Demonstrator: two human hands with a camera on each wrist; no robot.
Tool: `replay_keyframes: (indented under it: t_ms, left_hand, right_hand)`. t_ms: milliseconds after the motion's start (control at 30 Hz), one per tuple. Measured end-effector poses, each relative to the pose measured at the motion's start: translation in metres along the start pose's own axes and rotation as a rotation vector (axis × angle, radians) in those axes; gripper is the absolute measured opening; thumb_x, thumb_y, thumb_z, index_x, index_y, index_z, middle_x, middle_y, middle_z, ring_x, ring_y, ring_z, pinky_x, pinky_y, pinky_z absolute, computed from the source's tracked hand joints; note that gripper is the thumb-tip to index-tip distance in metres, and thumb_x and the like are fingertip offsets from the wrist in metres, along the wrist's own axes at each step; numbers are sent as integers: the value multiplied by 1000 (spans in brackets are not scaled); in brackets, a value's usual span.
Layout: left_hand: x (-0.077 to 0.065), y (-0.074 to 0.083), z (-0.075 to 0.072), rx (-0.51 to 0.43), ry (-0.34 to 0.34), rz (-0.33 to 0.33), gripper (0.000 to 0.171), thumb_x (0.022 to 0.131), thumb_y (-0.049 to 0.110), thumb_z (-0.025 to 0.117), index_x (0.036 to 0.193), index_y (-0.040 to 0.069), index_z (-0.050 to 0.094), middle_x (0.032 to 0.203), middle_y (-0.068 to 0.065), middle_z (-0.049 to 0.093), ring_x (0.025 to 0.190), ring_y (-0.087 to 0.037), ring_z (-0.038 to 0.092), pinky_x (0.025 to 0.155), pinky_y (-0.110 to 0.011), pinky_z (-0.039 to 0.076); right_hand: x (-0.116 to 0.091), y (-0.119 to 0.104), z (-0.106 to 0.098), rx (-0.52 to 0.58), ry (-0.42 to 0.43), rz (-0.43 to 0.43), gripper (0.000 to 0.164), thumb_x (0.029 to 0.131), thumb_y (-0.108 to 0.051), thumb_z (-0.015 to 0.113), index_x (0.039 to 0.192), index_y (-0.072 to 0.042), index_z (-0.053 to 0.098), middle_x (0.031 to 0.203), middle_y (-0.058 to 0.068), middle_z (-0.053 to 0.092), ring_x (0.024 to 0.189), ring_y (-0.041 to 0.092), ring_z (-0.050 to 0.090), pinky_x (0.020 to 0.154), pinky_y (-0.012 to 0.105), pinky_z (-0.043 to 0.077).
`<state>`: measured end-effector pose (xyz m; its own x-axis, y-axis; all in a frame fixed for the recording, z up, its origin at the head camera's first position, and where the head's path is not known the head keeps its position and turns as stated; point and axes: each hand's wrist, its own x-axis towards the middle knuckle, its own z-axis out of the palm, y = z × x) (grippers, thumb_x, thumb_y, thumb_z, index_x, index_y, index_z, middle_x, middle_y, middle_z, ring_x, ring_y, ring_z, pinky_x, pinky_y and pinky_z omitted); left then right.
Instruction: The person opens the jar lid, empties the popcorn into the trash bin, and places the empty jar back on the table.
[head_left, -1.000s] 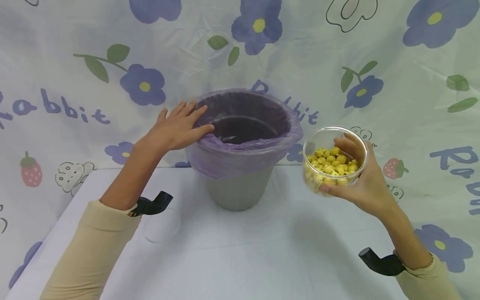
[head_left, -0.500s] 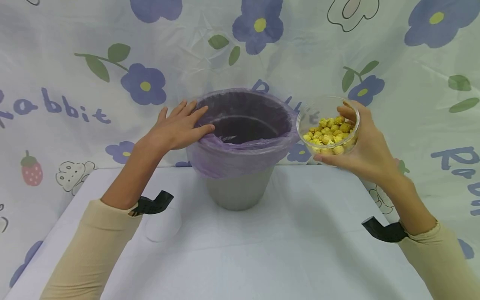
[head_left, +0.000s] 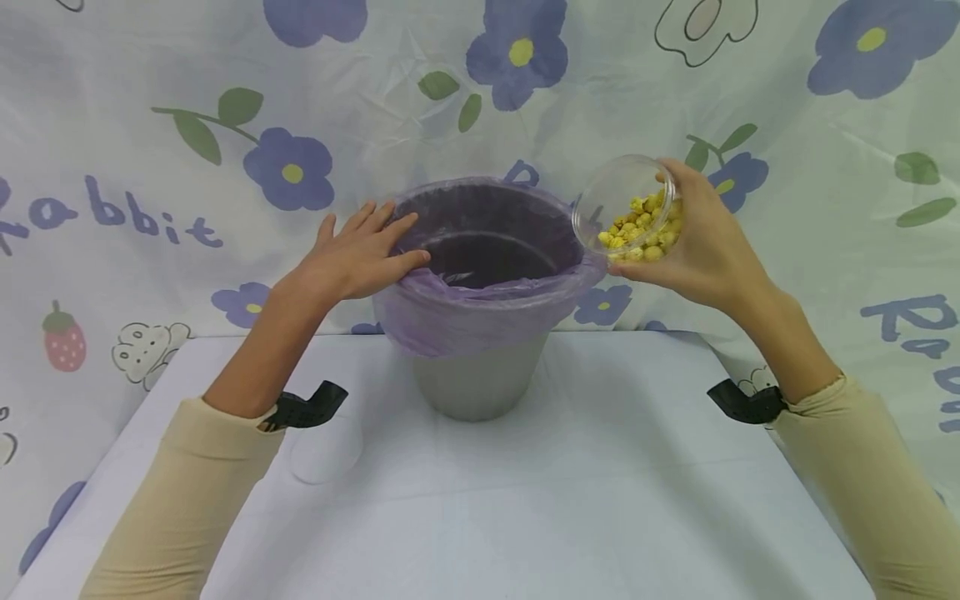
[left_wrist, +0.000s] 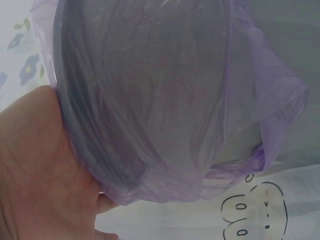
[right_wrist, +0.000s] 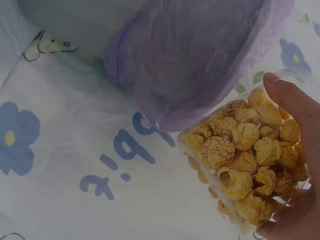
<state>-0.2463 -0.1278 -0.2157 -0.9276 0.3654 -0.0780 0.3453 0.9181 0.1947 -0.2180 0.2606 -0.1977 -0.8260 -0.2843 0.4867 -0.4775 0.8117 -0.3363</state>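
My right hand grips a clear plastic jar of yellow popcorn. The jar tilts left, its open mouth near the right rim of a grey trash can; in the right wrist view the popcorn fills much of the jar. A thin purple trash bag lines the can and folds over its rim. With fingers spread, my left hand rests on the can's left rim. The left wrist view shows that hand against the bag-covered can, with most fingers hidden.
A round clear lid lies on the white-covered table, left of the trash can and near my left wrist. Behind the table hangs a floral curtain. A black wrist mount sticks out from each wrist.
My right hand has lifted the popcorn jar and brought it left to the can's rim, tipping it further over. The left hand and the trash can have stayed in place.
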Motion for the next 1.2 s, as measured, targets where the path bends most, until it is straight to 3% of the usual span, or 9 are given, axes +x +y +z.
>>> replay_keyframes:
  t_ms: [333,567,933,1200]
  left_hand:
    - [-1,0,0,0,8,3,76,103,59,32,162,16,9,166,-17,-5,150,-37,-10,110,-68,-11]
    - [1,-1,0,-3,7,2,76,103,60,31,162,16,9,166,-16,-6,150,-36,-11,110,-68,-11]
    - [1,0,0,-14,5,2,77,103,60,31,162,16,10,166,-16,-6,150,-36,-11,110,-68,-11]
    - [1,-1,0,-8,-3,-4,76,103,59,30,162,17,9,166,-16,-7,150,-35,-12,110,-67,-12]
  right_hand:
    - [27,-3,5,-133,-81,-18,119,68,-37,93,158,-16,19,151,24,35,133,42,38,102,62,38]
    - [38,-4,11,-231,-70,-133,114,67,-34,94,156,-12,25,147,24,40,135,43,37,105,62,35]
    - [51,-6,15,-304,-84,-180,111,68,-32,94,155,-9,28,144,25,44,135,44,38,112,57,28]
    - [60,-10,18,-353,-76,-271,114,65,-33,95,154,-6,28,147,24,40,137,45,35,116,51,22]
